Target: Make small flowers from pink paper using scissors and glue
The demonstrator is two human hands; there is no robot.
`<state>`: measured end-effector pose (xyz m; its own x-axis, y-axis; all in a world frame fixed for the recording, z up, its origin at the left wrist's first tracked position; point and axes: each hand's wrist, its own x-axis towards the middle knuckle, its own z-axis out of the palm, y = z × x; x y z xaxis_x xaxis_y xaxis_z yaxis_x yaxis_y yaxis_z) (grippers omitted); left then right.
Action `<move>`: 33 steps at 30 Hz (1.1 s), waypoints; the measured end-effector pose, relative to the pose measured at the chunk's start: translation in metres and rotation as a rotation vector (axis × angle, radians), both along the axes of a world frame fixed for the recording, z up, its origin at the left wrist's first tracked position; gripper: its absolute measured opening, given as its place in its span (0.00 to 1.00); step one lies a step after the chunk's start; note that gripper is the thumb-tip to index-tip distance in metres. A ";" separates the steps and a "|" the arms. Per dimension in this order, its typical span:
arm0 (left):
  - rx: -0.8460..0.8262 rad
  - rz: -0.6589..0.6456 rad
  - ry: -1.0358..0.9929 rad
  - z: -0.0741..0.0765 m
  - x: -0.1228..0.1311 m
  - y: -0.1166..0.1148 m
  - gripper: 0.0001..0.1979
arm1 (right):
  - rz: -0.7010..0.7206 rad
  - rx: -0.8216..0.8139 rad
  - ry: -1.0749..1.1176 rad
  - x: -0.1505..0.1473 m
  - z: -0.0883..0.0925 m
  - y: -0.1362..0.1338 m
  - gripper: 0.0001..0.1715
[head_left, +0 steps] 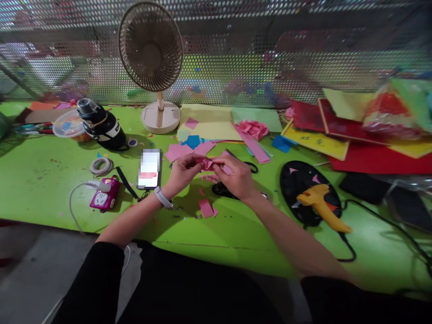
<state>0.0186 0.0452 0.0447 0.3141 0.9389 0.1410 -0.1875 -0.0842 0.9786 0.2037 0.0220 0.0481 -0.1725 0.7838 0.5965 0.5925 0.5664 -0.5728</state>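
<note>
Both of my hands meet over the green table, pinching one small piece of pink paper point(208, 164) between them. My left hand point(184, 173), with a pale watch band on the wrist, is closed on its left side. From the right, my right hand point(234, 175) grips it with thumb and fingers. Below lie pink scraps point(205, 208) and a black object point(222, 191), partly hidden by my right hand. Scissors point(251, 167) show just behind that hand. Cut pink sheets point(173, 153) and a blue piece of paper point(193, 141) lie beyond my fingers.
A fan point(160, 118) stands at the back, near a black bottle point(103, 126). A phone point(149, 168), a tape roll point(101, 166) and a magenta power bank point(105, 193) lie left. Rightward are a yellow glue gun point(319, 202) on a black tray point(286, 184), pink paper flowers point(254, 129) and stacked cards point(317, 141).
</note>
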 end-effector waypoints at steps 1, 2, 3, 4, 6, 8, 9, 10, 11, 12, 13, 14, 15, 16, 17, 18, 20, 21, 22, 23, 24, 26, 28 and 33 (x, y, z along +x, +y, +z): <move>0.040 0.004 0.019 -0.001 0.001 -0.001 0.12 | 0.004 -0.004 0.005 0.000 0.001 0.000 0.08; 0.071 0.006 0.042 -0.001 0.002 -0.002 0.12 | 0.009 -0.006 0.011 -0.001 0.001 0.000 0.07; 0.092 0.003 0.069 0.001 0.002 -0.003 0.12 | 0.014 -0.009 0.020 -0.001 0.001 0.000 0.07; 0.104 -0.001 0.095 0.003 0.002 -0.004 0.13 | 0.020 -0.014 0.034 0.000 0.001 0.001 0.07; 0.114 -0.008 0.111 0.011 0.000 -0.005 0.17 | 0.029 -0.055 0.086 0.003 0.000 0.002 0.06; 0.084 -0.007 0.052 0.019 -0.003 -0.004 0.19 | 0.039 -0.148 0.177 0.007 -0.001 0.004 0.08; 0.048 -0.008 0.014 0.023 -0.005 -0.003 0.17 | 0.047 -0.203 0.231 0.009 -0.001 0.005 0.09; 0.008 -0.010 -0.020 0.026 -0.006 -0.001 0.16 | 0.058 -0.255 0.281 0.011 -0.001 0.005 0.10; -0.035 -0.018 -0.043 0.027 -0.008 0.000 0.14 | 0.068 -0.294 0.326 0.012 0.000 0.006 0.10; -0.074 -0.027 -0.055 0.028 -0.009 0.002 0.14 | 0.078 -0.318 0.359 0.013 0.001 0.006 0.10; -0.111 -0.037 -0.062 0.027 -0.010 0.003 0.14 | 0.085 -0.331 0.381 0.014 0.002 0.006 0.10; -0.143 -0.046 -0.074 0.026 -0.011 0.004 0.14 | 0.087 -0.340 0.395 0.013 0.002 0.006 0.09; -0.173 -0.057 -0.089 0.024 -0.011 0.005 0.14 | 0.087 -0.343 0.406 0.013 0.003 0.005 0.09; -0.201 -0.065 -0.105 0.023 -0.011 0.005 0.15 | 0.083 -0.345 0.416 0.012 0.004 0.005 0.08; -0.226 -0.071 -0.124 0.022 -0.011 0.005 0.15 | 0.078 -0.346 0.426 0.012 0.005 0.005 0.08; -0.248 -0.072 -0.144 0.021 -0.011 0.004 0.15 | 0.074 -0.348 0.432 0.011 0.005 0.004 0.07; -0.280 -0.072 -0.174 0.021 -0.011 0.004 0.15 | 0.071 -0.352 0.440 0.010 0.006 0.003 0.07; -0.292 -0.070 -0.184 0.022 -0.011 0.003 0.15 | 0.073 -0.354 0.440 0.010 0.006 0.003 0.07; -0.299 -0.069 -0.192 0.023 -0.011 0.003 0.15 | 0.073 -0.355 0.441 0.010 0.007 0.003 0.08; -0.303 -0.070 -0.198 0.024 -0.011 0.003 0.15 | 0.073 -0.356 0.439 0.010 0.007 0.003 0.08; -0.305 -0.074 -0.204 0.024 -0.010 0.003 0.15 | 0.069 -0.354 0.438 0.010 0.007 0.003 0.08; -0.304 -0.081 -0.213 0.025 -0.010 0.002 0.15 | 0.058 -0.351 0.434 0.010 0.006 0.003 0.08; -0.305 -0.080 -0.215 0.024 -0.010 0.002 0.15 | 0.050 -0.352 0.426 0.010 0.005 0.003 0.08; -0.297 -0.075 -0.207 0.022 -0.010 0.003 0.12 | 0.043 -0.347 0.395 0.011 0.003 0.003 0.07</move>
